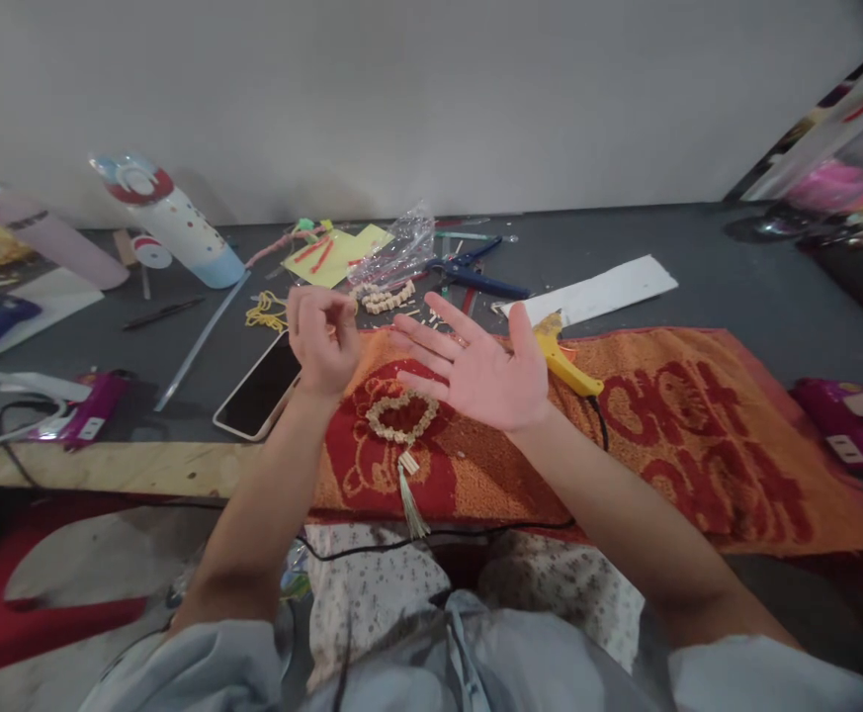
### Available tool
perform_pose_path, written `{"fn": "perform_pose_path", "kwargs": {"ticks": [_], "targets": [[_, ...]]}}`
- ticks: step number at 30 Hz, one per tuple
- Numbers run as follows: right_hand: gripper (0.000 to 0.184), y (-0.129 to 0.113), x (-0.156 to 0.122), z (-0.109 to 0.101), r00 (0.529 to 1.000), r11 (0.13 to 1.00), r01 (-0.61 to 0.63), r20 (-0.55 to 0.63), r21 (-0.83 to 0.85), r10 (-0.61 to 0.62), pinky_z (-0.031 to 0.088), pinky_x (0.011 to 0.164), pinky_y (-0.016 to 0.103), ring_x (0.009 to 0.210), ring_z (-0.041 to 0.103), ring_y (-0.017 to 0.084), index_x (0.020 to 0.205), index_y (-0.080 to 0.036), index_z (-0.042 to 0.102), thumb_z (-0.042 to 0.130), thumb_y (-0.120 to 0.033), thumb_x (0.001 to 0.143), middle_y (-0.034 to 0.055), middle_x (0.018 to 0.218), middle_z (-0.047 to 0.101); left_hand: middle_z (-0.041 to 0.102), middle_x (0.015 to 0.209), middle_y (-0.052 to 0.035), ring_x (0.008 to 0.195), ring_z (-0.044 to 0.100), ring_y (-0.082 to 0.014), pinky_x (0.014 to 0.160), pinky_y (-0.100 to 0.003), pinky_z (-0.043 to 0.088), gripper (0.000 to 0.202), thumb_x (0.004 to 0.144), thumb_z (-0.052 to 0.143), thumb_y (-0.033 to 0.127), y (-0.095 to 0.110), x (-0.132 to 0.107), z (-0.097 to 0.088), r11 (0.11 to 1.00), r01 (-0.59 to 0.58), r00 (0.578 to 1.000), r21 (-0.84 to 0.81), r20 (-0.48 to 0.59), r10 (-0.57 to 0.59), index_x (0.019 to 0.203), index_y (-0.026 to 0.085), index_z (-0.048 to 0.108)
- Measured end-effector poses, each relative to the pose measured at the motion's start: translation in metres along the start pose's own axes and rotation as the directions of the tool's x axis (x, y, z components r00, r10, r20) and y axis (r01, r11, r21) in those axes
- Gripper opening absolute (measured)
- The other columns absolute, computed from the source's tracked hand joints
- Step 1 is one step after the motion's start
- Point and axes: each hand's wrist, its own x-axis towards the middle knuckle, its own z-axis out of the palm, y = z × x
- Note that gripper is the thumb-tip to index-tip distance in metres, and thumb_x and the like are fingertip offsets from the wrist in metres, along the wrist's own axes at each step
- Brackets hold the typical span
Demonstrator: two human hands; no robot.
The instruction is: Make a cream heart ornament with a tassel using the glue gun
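My left hand [323, 338] is raised over the towel's left edge, its fingers curled in; whatever may be inside the curl is hidden. My right hand [486, 371] is held palm up with the fingers stretched out and nothing on it. Below and between both hands, a bracelet of small pale beads [373, 427] with a pale tassel [411, 502] lies on the orange and red towel [505, 480]. Just right of my right hand rests a yellow glue gun [568, 366]. A phone [257, 391] lies beside my left wrist.
Blue pliers [482, 277], a clear plastic bag [401, 247], beaded strands [390, 299] and yellow cord [266, 312] lie behind the hands. A white strip [594, 289] is at right. Bottles [179, 227] stand left. A black cable [438, 536] runs along the front edge.
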Motion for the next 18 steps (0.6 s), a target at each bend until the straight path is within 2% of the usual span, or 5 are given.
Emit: {"fn": "perform_pose_path", "kwargs": {"ticks": [4,8,11,15,18], "targets": [[0.082,-0.001,-0.001,0.001,1.0,1.0,0.01,0.024,0.03,-0.011,0.026,0.116,0.054,0.139,0.042,0.023,0.148,-0.03,0.034,0.006,-0.077,0.087,0.007,0.148,0.049,0.054,0.078,-0.0027,0.076,0.052,-0.0153,0.064,-0.029,0.042,0.027,0.093,0.052,0.045,-0.013,0.003,0.005,0.976,0.214,0.977,-0.037,0.036,-0.212,0.082,0.021,0.055],[0.081,-0.002,-0.002,0.002,0.999,0.999,0.029,0.028,0.042,-0.03,0.026,0.116,0.055,0.138,0.043,0.023,0.147,-0.029,0.036,0.008,-0.077,0.087,0.0071,0.147,0.05,0.057,0.079,-0.0022,0.076,0.053,-0.0137,0.061,-0.026,0.041,0.024,0.093,0.055,0.042,-0.014,0.001,0.008,0.96,0.27,0.962,-0.07,0.068,-0.265,0.083,0.021,0.059],[0.082,-0.003,-0.002,0.002,0.999,0.999,0.033,0.005,0.036,-0.033,0.026,0.116,0.055,0.139,0.042,0.023,0.148,-0.03,0.034,0.008,-0.077,0.086,0.0075,0.15,0.047,0.059,0.077,-0.0014,0.074,0.055,-0.0126,0.06,-0.025,0.043,0.019,0.091,0.059,0.037,-0.003,0.002,0.005,0.978,0.181,0.983,-0.105,0.039,-0.178,0.082,0.021,0.062],[0.08,-0.004,0.0,0.002,0.999,0.997,0.045,-0.011,0.057,-0.045,0.027,0.116,0.053,0.139,0.041,0.022,0.146,-0.028,0.035,0.011,-0.076,0.087,0.0085,0.151,0.045,0.062,0.077,0.0009,0.071,0.058,-0.0104,0.062,-0.024,0.046,0.003,0.086,0.067,0.026,0.019,0.006,-0.003,0.965,-0.08,0.997,-0.249,-0.005,0.082,0.088,0.024,0.067],[0.077,-0.004,0.001,-0.001,0.999,0.996,0.05,-0.024,0.068,-0.049,0.028,0.117,0.049,0.138,0.042,0.02,0.143,-0.029,0.039,0.015,-0.076,0.088,0.0077,0.15,0.046,0.065,0.078,0.0022,0.067,0.058,-0.0083,0.059,-0.021,0.046,0.014,0.082,0.071,0.018,0.033,0.008,-0.007,0.931,-0.17,0.978,-0.323,0.062,0.2,0.094,0.026,0.069]]}}
